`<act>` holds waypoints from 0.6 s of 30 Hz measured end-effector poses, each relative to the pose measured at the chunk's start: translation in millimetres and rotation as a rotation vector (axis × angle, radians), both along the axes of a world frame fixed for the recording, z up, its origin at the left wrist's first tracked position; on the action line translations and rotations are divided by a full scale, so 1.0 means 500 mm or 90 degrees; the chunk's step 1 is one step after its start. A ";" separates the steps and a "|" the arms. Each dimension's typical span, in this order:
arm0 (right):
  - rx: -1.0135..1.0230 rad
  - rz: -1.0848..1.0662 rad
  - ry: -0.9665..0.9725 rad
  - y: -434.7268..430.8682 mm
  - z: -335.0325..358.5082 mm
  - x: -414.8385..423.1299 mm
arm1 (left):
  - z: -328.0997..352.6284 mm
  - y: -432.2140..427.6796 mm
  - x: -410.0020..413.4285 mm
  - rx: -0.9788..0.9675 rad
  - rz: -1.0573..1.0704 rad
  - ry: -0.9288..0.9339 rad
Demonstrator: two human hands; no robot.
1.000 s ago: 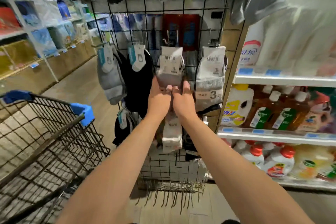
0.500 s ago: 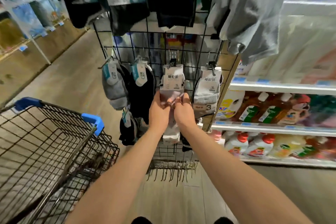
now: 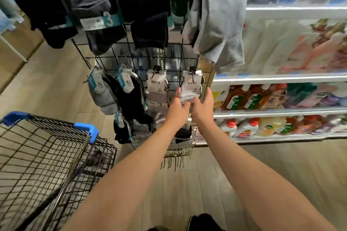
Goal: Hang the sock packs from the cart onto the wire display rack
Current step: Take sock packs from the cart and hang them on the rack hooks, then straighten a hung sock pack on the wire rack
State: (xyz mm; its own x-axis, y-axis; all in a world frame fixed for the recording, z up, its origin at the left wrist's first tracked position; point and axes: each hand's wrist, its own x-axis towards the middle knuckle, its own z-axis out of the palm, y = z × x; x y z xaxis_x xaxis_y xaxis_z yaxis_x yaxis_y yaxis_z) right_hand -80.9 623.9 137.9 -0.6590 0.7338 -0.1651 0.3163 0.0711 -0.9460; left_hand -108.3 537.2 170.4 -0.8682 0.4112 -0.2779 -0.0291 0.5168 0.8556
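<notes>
The black wire display rack point(image 3: 120, 56) stands in front of me with sock packs on its hooks. A white-labelled grey pack point(image 3: 156, 90) hangs at its centre. A second, similar pack point(image 3: 192, 85) hangs to its right. My left hand point(image 3: 178, 108) and my right hand point(image 3: 203, 106) close in on the lower part of that right pack from both sides, fingertips on its blurred bottom edge. The wire cart point(image 3: 47, 157) with blue corners stands at the lower left. A dark bundle point(image 3: 95, 155) lies at its far end.
Grey and black sock packs point(image 3: 105, 93) hang further left on the rack, with dark and light grey socks point(image 3: 212, 30) overhead. White shelves point(image 3: 277, 112) of bottles run along the right. Bare hooks point(image 3: 176, 161) stick out at the rack's foot. Wood floor lies below.
Both hands let go of the centre pack, which now hangs on its hook, and moved right to the neighbouring pack. The view has tilted down and nearer.
</notes>
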 end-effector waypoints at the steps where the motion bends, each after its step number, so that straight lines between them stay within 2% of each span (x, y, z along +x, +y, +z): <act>1: -0.026 0.030 0.002 0.012 -0.003 -0.008 | -0.001 0.013 -0.006 -0.007 0.003 -0.001; 5: -0.110 0.093 0.028 0.040 -0.020 -0.024 | -0.017 0.037 -0.031 -0.008 0.021 -0.011; 10: -0.015 0.031 -0.027 0.044 -0.017 -0.026 | -0.012 0.052 -0.046 -0.003 0.030 -0.031; 15: -0.079 0.092 -0.061 0.037 -0.013 -0.025 | 0.005 0.036 -0.041 0.009 0.069 -0.033; 18: -0.059 0.059 -0.069 0.027 0.025 -0.015 | 0.017 0.009 -0.038 -0.014 0.049 -0.011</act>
